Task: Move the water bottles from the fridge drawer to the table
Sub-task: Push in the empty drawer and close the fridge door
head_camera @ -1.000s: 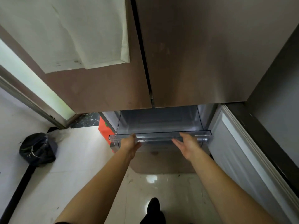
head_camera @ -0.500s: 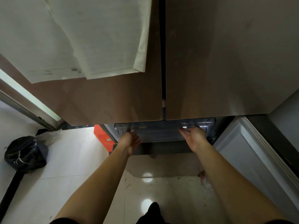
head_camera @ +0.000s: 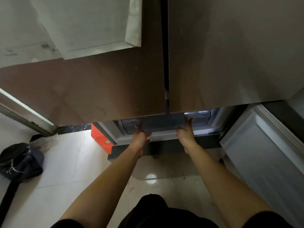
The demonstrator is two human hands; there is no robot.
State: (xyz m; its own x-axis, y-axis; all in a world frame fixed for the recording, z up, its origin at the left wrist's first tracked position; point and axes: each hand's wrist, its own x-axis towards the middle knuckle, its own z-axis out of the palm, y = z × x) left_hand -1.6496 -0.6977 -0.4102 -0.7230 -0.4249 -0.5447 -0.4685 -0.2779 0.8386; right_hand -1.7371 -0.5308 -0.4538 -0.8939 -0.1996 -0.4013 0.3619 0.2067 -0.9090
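Note:
A clear grey fridge drawer (head_camera: 162,122) sits low in the fridge, nearly all of it pushed inside under the two closed upper doors (head_camera: 230,55). My left hand (head_camera: 141,137) grips the left end of the drawer's front and my right hand (head_camera: 185,133) grips the right end, fingers pointing up along its edges. I see no water bottles, and the drawer's inside is hidden. The table is out of view.
The lower fridge door (head_camera: 263,153) stands swung open on the right. An orange box (head_camera: 100,137) leans beside the fridge's left side. A black bag (head_camera: 19,162) lies on the pale tiled floor at left. White sheets (head_camera: 82,30) cover the upper left door.
The drawer has slid back from fully pulled out to almost inside the fridge, with both hands following it. My head has moved closer and the view has tilted upward.

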